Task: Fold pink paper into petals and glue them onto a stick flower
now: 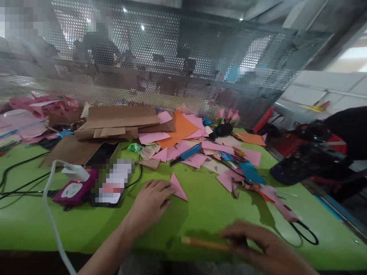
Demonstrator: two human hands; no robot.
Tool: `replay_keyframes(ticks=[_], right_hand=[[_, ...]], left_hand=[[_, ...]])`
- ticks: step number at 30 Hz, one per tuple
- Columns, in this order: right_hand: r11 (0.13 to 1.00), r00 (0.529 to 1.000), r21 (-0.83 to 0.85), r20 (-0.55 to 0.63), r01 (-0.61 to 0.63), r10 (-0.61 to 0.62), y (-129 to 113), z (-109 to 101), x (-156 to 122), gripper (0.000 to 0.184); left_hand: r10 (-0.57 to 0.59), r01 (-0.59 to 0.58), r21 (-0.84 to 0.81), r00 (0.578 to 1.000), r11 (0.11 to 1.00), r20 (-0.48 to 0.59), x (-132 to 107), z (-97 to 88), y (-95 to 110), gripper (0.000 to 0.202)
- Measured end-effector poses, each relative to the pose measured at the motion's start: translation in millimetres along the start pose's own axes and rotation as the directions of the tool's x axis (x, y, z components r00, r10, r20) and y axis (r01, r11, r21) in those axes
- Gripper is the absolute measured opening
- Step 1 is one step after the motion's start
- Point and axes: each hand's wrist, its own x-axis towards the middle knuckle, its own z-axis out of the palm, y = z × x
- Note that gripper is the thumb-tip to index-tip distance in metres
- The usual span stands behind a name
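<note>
My left hand (153, 200) rests palm down on the green table, fingers stretched out, their tips touching the left edge of a small folded pink paper triangle (180, 188). Lower right, near the table's front edge, my right hand (258, 242) is smeared by motion. Between its thumb and fingers is one end of a thin orange-yellow stick (205, 243), blurred too, which points left with a shadow beside it. The stick's exact kind is unclear. Beyond the right hand lies a pink-covered tool (279, 202) with a looped black cord (309, 237).
A phone with a lit screen (116, 181) and a purple power box (74, 191) with a white charger (76, 172) lie left. Behind are brown cardboard (120, 116), pink and orange paper scraps (179, 128), and a blue cutter (190, 152). A perforated metal panel (160, 57) stands at the back.
</note>
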Motion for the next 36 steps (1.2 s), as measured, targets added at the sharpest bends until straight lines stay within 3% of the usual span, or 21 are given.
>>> replay_keyframes(ticks=[1, 5, 10, 13, 19, 28, 31, 36], right_hand=[[0.999, 0.996, -0.031, -0.085, 0.024, -0.026, -6, -5, 14, 0.024], [0.982, 0.965, -0.091, -0.191, 0.163, -0.178, -14, -3, 78, 0.025], [0.949, 0.956, -0.143, -0.055, 0.280, -0.290, -7, 8, 124, 0.017], [0.921, 0.945, -0.220, 0.011, 0.322, -0.328, -5, 7, 126, 0.014], [0.850, 0.912, -0.364, -0.002, 0.381, -0.409, -5, 8, 117, 0.015], [0.745, 0.891, -0.508, 0.111, 0.432, -0.441, -14, 18, 117, 0.017], [0.711, 0.872, -0.525, 0.139, 0.467, -0.470, -17, 18, 113, 0.021], [0.689, 0.853, -0.517, 0.188, 0.507, -0.487, -15, 20, 108, 0.012]], left_hand=[[-0.010, 0.010, -0.009, 1.000, 1.000, -0.005, 1, 0.5, 0, 0.035], [-0.126, 0.122, -0.079, 0.991, 0.989, -0.047, 2, 3.5, -1, 0.049], [-0.231, 0.221, -0.190, 0.972, 0.956, -0.032, 1, 1.3, -1, 0.068], [-0.194, 0.189, -0.186, 0.981, 0.964, -0.007, 0, -1.2, 0, 0.064], [-0.141, 0.139, -0.138, 0.990, 0.981, -0.002, 0, -1.1, -1, 0.049], [-0.041, 0.031, 0.102, 0.994, 0.994, 0.097, 11, -8.2, 7, 0.040], [-0.062, 0.048, 0.128, 0.993, 0.991, 0.105, 12, -6.0, 7, 0.040], [-0.100, 0.095, 0.098, 0.994, 0.991, 0.048, 8, 0.4, 6, 0.033]])
